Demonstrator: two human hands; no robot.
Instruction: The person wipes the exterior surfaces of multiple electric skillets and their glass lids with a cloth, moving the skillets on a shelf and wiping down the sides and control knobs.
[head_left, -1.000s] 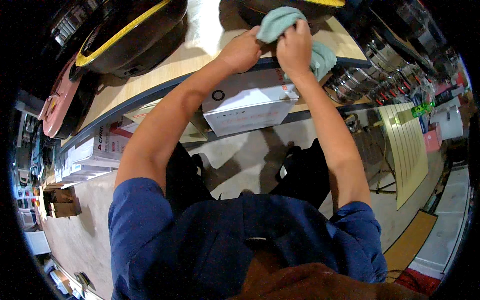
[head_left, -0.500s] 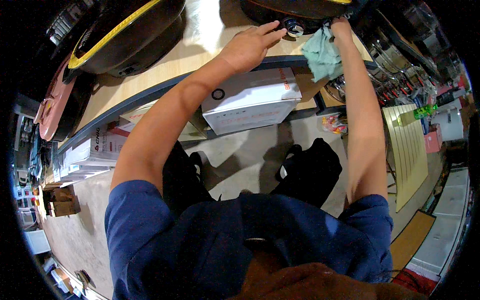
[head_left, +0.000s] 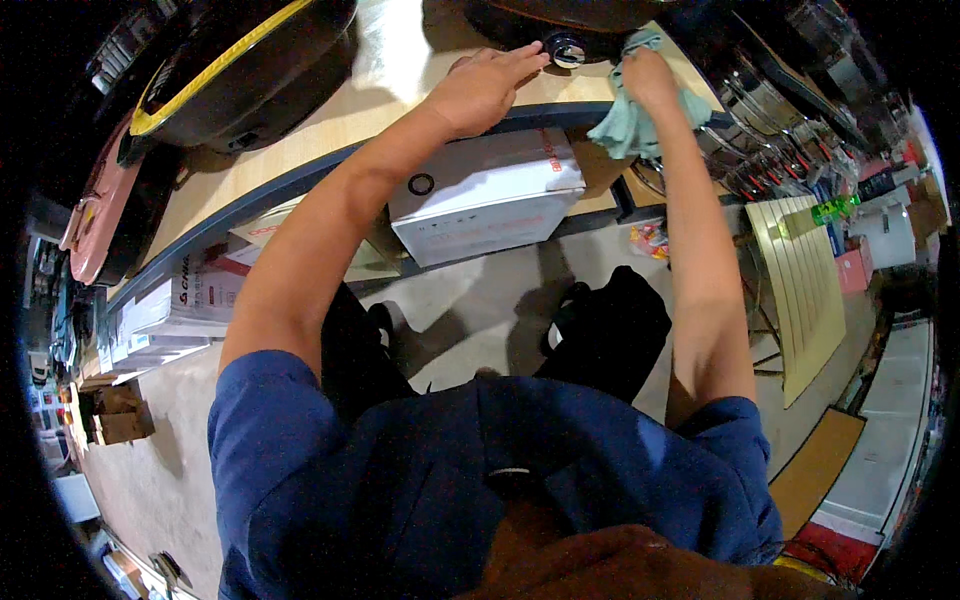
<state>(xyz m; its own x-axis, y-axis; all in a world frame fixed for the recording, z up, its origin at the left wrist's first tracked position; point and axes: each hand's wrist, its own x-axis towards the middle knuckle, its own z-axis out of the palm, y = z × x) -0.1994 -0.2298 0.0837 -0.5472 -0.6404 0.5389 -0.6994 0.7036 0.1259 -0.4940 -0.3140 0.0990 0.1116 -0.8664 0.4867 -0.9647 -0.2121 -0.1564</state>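
Observation:
A black round pan-like appliance [head_left: 510,25] stands on the wooden shelf top [head_left: 395,95], with a dark knob with a shiny face [head_left: 566,51] on its near side. My left hand [head_left: 484,90] is open, fingers stretched out, their tips at the knob's left edge; whether they press on it I cannot tell. To the right of the knob, my right hand [head_left: 648,80] is closed around a pale green cloth [head_left: 622,128]. Part of the cloth hangs over the shelf's dark front edge, and another part sticks out beyond my fist, close to the appliance's side.
A larger black pan with a yellow rim [head_left: 240,85] stands at the left, beside a pink lid-like piece [head_left: 103,225]. Under the shelf top sits a white box [head_left: 485,205]. Packaged metal goods [head_left: 770,150] and a cream slatted panel [head_left: 797,300] are at the right.
My right hand has drawn the cloth slightly left and nearer, along the appliance's side. My left hand stays by the knob, its fingers now closer together. The whole view has shifted a little.

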